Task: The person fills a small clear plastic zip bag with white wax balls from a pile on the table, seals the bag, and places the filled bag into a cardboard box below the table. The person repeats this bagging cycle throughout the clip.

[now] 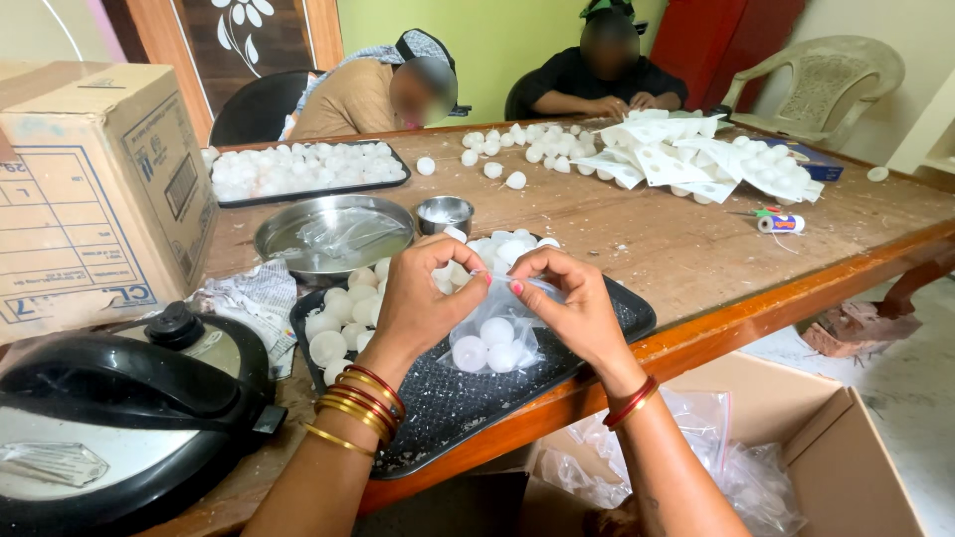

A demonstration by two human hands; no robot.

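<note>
Small clear plastic bag [489, 338] with white balls: your left hand [423, 298] and right hand [569, 303] pinch its top shut, over black tray [468, 408]

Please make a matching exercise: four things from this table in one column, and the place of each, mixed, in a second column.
Things:
1. clear bag
2. steel plate
3. cardboard box
4. thread spool

Places:
A. far left on the table
B. right side of the table, alone
C. between left hand and right hand
D. beyond the black tray

Pairs: 1-C, 2-D, 3-A, 4-B
</note>
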